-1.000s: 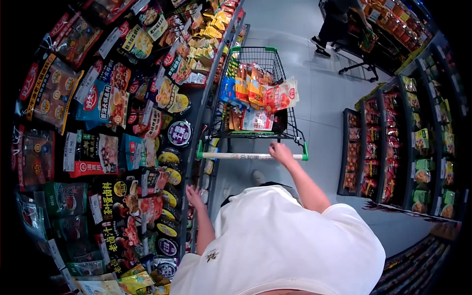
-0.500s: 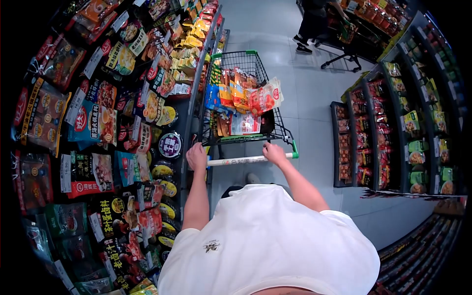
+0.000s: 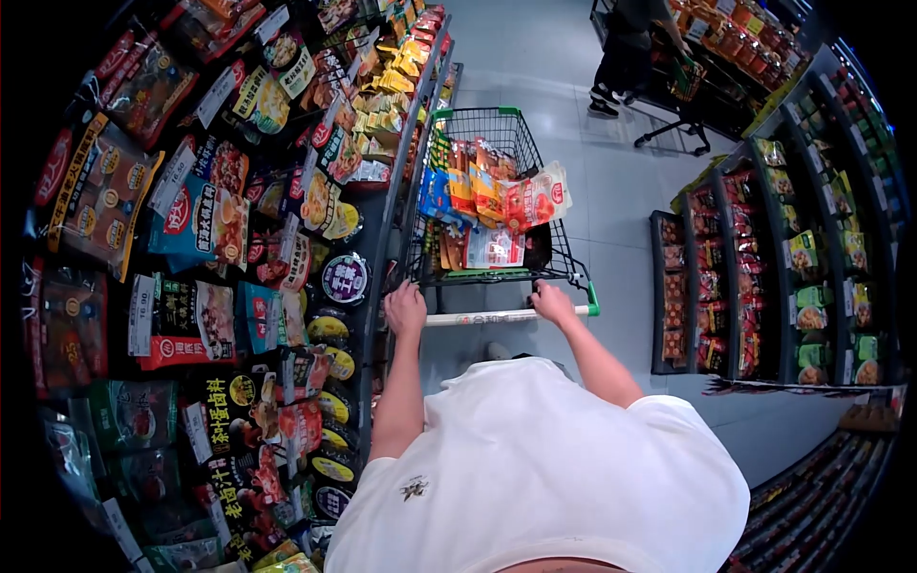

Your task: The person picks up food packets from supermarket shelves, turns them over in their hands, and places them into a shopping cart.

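A shopping cart (image 3: 497, 122) stands ahead of me, with a white handle bar (image 3: 478, 318) that has green ends. My left hand (image 3: 405, 309) is closed round the bar's left end, close beside the left shelf. My right hand (image 3: 553, 302) grips the bar nearer its right end. Several packets lie piled in the cart: a blue one (image 3: 437, 196) at the left, orange ones in the middle, a red and white pouch (image 3: 537, 199) on top at the right, and a red and white packet (image 3: 495, 248) near the handle.
Close on the left runs a shelf edge (image 3: 387, 224) with rows of packets and round tubs (image 3: 345, 278). Shelves of packets (image 3: 731, 267) stand at the right. Farther ahead at the upper right, a person (image 3: 626, 53) stands by another cart (image 3: 673, 134) on the grey floor.
My left hand has come from beside the left shelf onto the handle bar and closed there. My right hand stays on the bar. The view has shifted slightly.
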A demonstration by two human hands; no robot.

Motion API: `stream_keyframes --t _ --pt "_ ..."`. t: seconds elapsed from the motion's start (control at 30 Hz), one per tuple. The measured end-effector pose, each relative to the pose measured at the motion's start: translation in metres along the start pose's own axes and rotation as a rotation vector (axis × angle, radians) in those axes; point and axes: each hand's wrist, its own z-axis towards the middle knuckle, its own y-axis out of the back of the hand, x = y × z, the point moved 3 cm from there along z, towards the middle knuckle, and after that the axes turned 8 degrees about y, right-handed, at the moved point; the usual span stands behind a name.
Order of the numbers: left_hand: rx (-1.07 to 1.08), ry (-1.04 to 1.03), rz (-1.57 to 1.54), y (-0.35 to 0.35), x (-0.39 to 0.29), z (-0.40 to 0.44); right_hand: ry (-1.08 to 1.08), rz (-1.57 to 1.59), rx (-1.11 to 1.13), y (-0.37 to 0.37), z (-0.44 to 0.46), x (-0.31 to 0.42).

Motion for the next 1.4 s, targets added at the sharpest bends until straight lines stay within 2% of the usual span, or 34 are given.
stream_keyframes --t 0.17,0.27,0.53,0.77,0.87,0.9,1.0,1.03,1.13,1.27,1.37,1.4 --pt "0.003 -0.003 -0.006 0.006 0.000 -0.008 -0.007 -0.011 -0.003 -0.007 -0.001 -0.003" --pt "-0.089 -0.046 -0.035 0.006 0.002 -0.014 -0.022 -0.022 -0.007 -0.007 -0.007 -0.003" --pt "-0.112 -0.050 -0.044 0.005 0.005 -0.022 -0.020 -0.037 -0.189 -0.004 -0.025 0.009" --pt "-0.125 -0.048 -0.015 0.012 -0.004 -0.020 0.003 0.040 -0.242 0.003 -0.027 0.012" --pt "-0.120 -0.025 -0.044 0.012 -0.006 -0.018 0.032 0.315 -0.317 -0.006 -0.017 -0.004" --pt "-0.117 -0.023 -0.043 0.012 -0.007 -0.017 0.098 0.336 -0.442 -0.004 -0.012 -0.004" --pt "-0.109 -0.009 -0.037 0.011 -0.007 -0.016 -0.003 0.629 -0.320 -0.001 0.006 -0.014" --pt "-0.106 -0.008 -0.033 0.012 -0.008 -0.015 0.018 0.654 -0.363 0.017 0.011 -0.004" --pt "-0.092 0.016 -0.011 0.009 -0.010 -0.013 -0.150 1.110 -0.426 0.005 0.073 -0.041" --pt "-0.070 0.047 -0.024 0.009 -0.012 -0.009 -0.369 1.200 -0.543 0.019 0.147 -0.073" --pt "-0.056 0.060 -0.016 0.009 -0.014 -0.007 -0.441 1.173 -0.535 0.025 0.190 -0.089" --pt "-0.050 0.079 -0.003 0.009 -0.013 -0.010 -0.379 1.133 -0.472 0.015 0.216 -0.102"
